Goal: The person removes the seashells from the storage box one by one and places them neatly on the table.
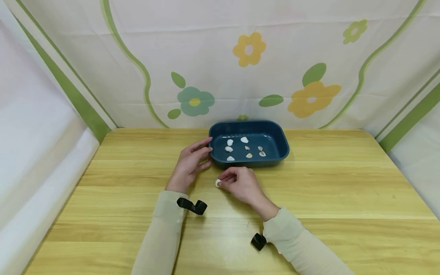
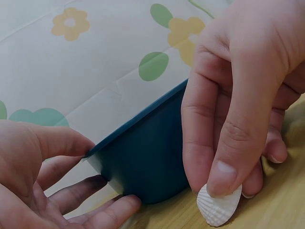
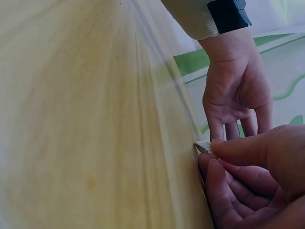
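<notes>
We take 12 o'clock as straight away from the person. The ribbed white shell (image 2: 218, 210) is at the 7 o'clock corner of the blue tray (image 1: 254, 164), outside its wall and low over the bench (image 1: 326, 198); we cannot tell whether its lower edge touches the surface. The right hand (image 1: 238, 184) pinches it between thumb and fingers, leaving the ribbed face partly exposed. We judge the shell light and stiff, with a thin edge liable to chip under a hard squeeze; the ribs should give the thumb adequate purchase. We recommend holding it across its two broad faces, clear of the edge. The left hand (image 1: 190, 165) is spread at the tray's 9 o'clock end, fingertips against the rim and outer wall. We expect the tray to be rigid and light enough to slide if pushed, so the rim and wall are suitable places to steady it. Inside, we count eight loose shells (image 1: 244, 140), from the 9 o'clock side across to about 4 o'clock; the smaller ones probably call for a fingertip pinch. The tray's near wall stands between the held shell and the tray floor. A printed curtain (image 1: 213, 46) stands close behind at 12 o'clock, limiting room there.
</notes>
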Demonstrator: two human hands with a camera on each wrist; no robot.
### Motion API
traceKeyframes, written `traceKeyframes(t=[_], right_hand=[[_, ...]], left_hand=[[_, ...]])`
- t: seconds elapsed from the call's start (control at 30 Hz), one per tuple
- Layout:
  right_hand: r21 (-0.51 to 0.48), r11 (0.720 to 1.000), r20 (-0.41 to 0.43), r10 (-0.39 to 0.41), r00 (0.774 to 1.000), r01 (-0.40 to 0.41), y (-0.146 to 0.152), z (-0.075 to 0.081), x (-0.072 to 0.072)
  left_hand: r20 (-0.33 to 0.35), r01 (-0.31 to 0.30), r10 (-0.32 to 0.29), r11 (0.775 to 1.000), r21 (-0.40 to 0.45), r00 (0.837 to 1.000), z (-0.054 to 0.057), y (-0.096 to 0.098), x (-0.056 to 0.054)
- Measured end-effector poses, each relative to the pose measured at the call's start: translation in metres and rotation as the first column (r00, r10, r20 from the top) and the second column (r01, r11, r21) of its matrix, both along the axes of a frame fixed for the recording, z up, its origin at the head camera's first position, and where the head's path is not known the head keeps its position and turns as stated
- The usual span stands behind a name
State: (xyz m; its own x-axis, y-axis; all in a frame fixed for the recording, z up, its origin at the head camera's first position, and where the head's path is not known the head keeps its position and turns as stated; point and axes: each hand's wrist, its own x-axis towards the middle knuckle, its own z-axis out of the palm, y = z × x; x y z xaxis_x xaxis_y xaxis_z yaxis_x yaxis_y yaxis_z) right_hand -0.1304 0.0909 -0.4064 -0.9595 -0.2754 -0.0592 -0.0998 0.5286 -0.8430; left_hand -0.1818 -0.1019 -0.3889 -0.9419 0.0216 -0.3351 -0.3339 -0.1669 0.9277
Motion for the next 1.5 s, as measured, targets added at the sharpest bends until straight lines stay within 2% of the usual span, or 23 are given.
traceKeyframes(t=[0.43,0.87,1.17,1.5], right_hand=[[0.021,1.0,-0.024,0.01,1.0,-0.01,-0.0005,-0.0004,0.0011],[0.023,1.0,-0.064,0.017,0.998,-0.016,-0.0031,-0.0045,0.0071],[0.039,0.999,-0.085,0.011,0.996,-0.007,-0.0036,-0.0067,0.0078],[0.033,0.999,-0.084,0.014,0.996,-0.011,-0.0033,-0.004,0.0036]], left_hand=[[0.003,-0.007,0.007,1.0,0.005,1.0,0.0013,0.0016,0.0005],[0.012,-0.011,0.011,1.0,0.001,1.0,-0.0021,-0.0033,0.0077],[-0.008,0.001,-0.001,1.0,0.014,1.0,-0.0055,-0.004,0.0069],[-0.001,0.004,-0.004,1.0,0.006,1.0,-0.0016,-0.0033,0.0017]])
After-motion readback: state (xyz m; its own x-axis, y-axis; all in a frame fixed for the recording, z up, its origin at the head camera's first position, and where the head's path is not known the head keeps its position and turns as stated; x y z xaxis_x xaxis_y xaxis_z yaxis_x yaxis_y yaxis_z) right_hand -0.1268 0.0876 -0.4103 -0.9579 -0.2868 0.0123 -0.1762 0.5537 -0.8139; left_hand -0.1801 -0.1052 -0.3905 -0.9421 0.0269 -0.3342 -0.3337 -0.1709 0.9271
